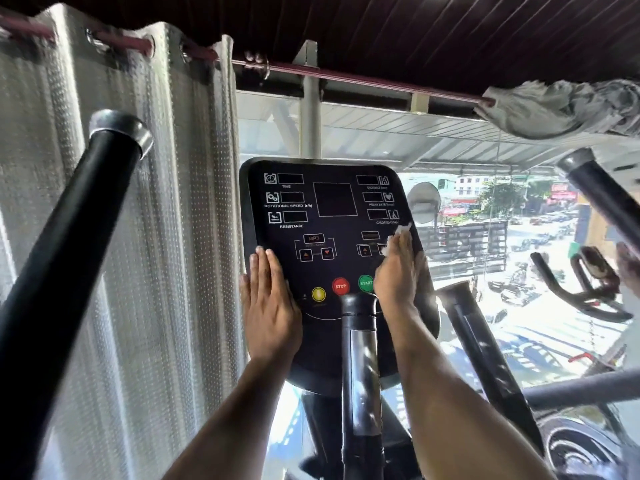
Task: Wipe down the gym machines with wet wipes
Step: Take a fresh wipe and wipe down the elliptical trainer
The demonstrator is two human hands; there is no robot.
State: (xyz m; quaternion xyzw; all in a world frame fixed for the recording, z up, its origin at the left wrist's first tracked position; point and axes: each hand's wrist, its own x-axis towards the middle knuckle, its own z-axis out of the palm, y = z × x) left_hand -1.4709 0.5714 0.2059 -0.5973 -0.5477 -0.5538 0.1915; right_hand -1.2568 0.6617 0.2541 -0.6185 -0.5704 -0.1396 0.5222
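Note:
The black console [332, 216] of an exercise machine faces me, with display windows, arrow keys and yellow, red STOP and green START buttons. My left hand [270, 299] lies flat with straight fingers on the console's lower left edge. My right hand [398, 271] presses a white wet wipe [401, 231] against the console's right side with straight fingers. The wipe's tip pokes out beyond the fingertips, near the CALORIES label.
A black centre handlebar post [360, 348] rises between my forearms. A long black handle [69, 244] crosses the left, another [602, 192] stands at upper right, and a further post [474, 337] is right of the console. A grey curtain [145, 237] hangs left. A window shows a street.

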